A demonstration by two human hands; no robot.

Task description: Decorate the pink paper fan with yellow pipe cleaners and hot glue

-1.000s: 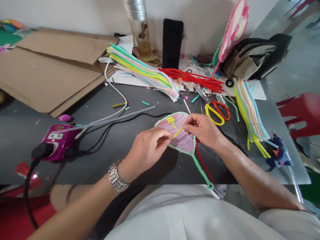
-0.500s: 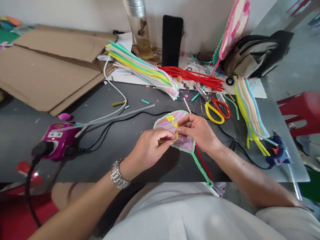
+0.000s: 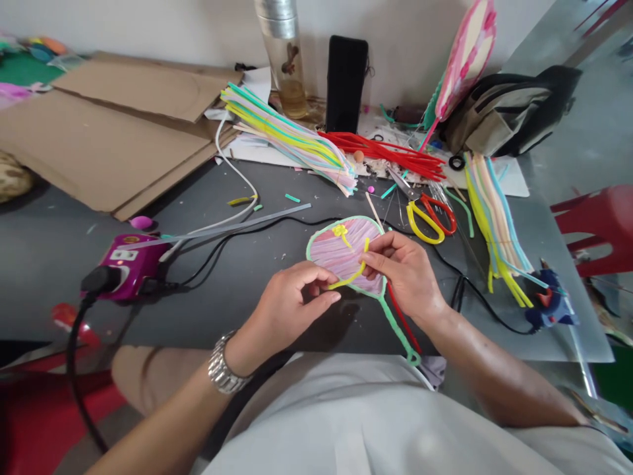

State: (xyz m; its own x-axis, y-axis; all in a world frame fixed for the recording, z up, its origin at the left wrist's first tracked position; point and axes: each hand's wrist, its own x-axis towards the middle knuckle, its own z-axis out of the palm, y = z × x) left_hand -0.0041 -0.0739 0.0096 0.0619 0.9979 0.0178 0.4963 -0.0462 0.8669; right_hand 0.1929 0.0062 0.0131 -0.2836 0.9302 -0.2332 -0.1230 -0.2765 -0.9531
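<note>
A fan-shaped piece of pink and lilac paper [image 3: 343, 247] with a green pipe-cleaner rim lies between my hands, its green handle [image 3: 398, 326] running down beside a red strand [image 3: 401, 316]. My right hand [image 3: 403, 274] pinches the fan's right side and a curved yellow pipe cleaner [image 3: 353, 274] lying across it. My left hand [image 3: 291, 303], with a metal watch [image 3: 222, 366] on the wrist, stays just below the fan's lower edge, fingertips near the yellow strand's end. A small yellow curl [image 3: 340, 232] sits higher on the fan.
Beyond the fan lie bundles of pastel pipe cleaners [image 3: 289, 142], red pipe cleaners [image 3: 383, 155] and two pairs of scissors [image 3: 429, 219]. A blue glue gun [image 3: 548, 303] stands right, a magenta device [image 3: 131, 264] left, with black cables crossing the dark tabletop [image 3: 247, 310].
My left hand has come away from the fan, moving down and left. The yellow strand now shows along more of its length. The view has shifted slightly.
</note>
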